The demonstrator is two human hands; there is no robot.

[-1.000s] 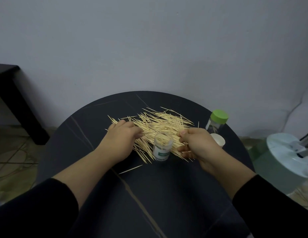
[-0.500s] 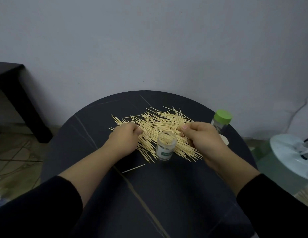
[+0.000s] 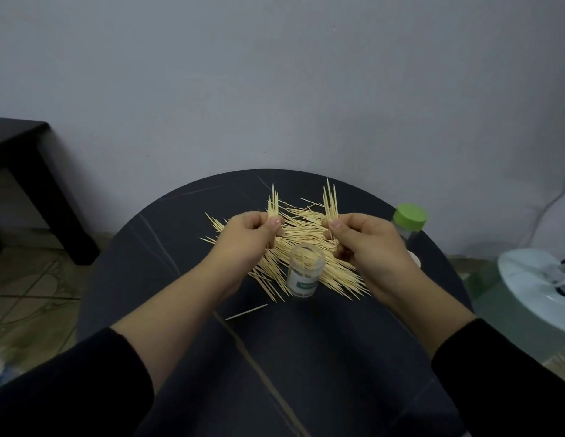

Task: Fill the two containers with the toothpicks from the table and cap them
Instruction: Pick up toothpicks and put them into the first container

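A heap of pale wooden toothpicks (image 3: pixel 301 230) lies spread on the round dark table (image 3: pixel 275 357). An open clear container (image 3: pixel 305 270) with a green label stands upright at the heap's near edge, some toothpicks inside. My left hand (image 3: pixel 248 241) pinches a small upright bunch of toothpicks (image 3: pixel 272 205) above the heap, left of the container. My right hand (image 3: pixel 366 244) pinches another upright bunch (image 3: pixel 331 200) to the container's right. A second container with a green cap (image 3: pixel 410 220) stands at the table's right edge. A white lid (image 3: pixel 415 259) lies below it, mostly hidden by my right hand.
One stray toothpick (image 3: pixel 246 311) lies alone nearer to me. A dark side table (image 3: pixel 29 171) stands at the left by the wall. A white and green appliance (image 3: pixel 536 288) sits on the floor to the right. The wall runs close behind the table.
Both hands have lifted off the heap, each raising a pinched bunch of toothpicks upright. The open container has not moved.
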